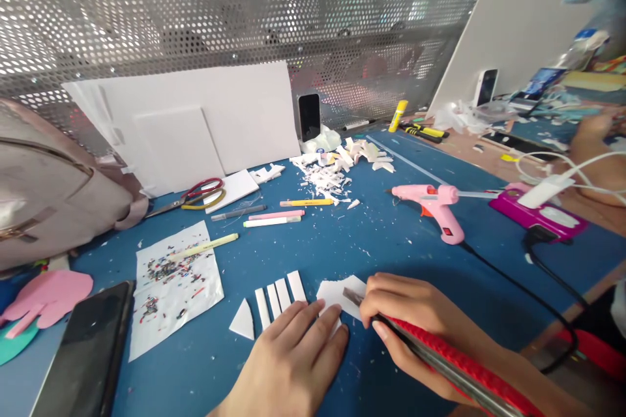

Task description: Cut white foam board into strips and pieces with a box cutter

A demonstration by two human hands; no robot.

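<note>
White foam piece (334,291), edge under knife (440,353)

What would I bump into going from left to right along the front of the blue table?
Black phone → speckled paper sheet → white triangle → four white strips → white piece under the blade → right hand gripping the red cutter.

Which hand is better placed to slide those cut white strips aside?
Left, probably. The left hand lies flat, holding nothing, fingertips right beside the white strips; the right hand is wrapped round the red-handled knife, its blade on the white piece.
</note>
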